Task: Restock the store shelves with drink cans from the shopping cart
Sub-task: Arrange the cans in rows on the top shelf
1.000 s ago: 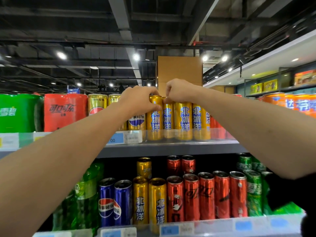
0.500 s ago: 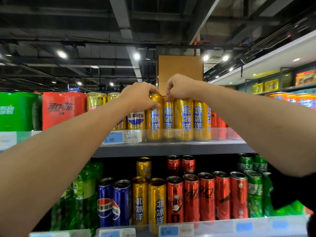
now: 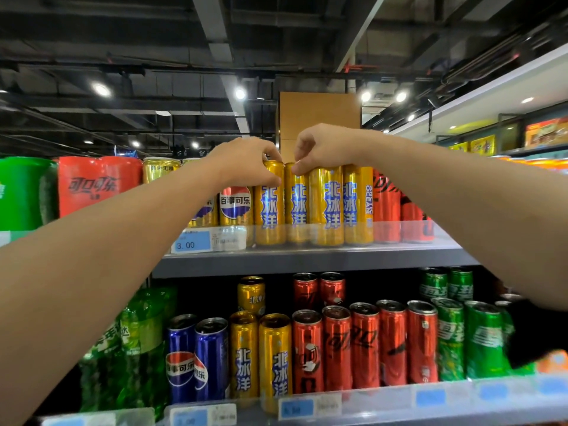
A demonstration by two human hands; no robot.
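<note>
Several tall gold cans with blue lettering stand in a row on the upper shelf (image 3: 307, 262). My left hand (image 3: 246, 162) grips the top of the leftmost gold can (image 3: 270, 207). My right hand (image 3: 322, 147) pinches the rim of the second gold can (image 3: 297, 204) beside it. Both cans stand upright on the shelf behind a clear front rail. The shopping cart is out of view.
Gold Pepsi cans (image 3: 235, 207) sit left of my left hand, red cans (image 3: 386, 207) to the right. A red multipack (image 3: 98, 186) and a green pack (image 3: 21, 192) stand far left. The lower shelf (image 3: 368, 410) holds blue, gold, red and green cans.
The view has tilted down slightly, so shelf and hands sit a little lower in frame. Both hands stay on the tops of the same two gold cans.
</note>
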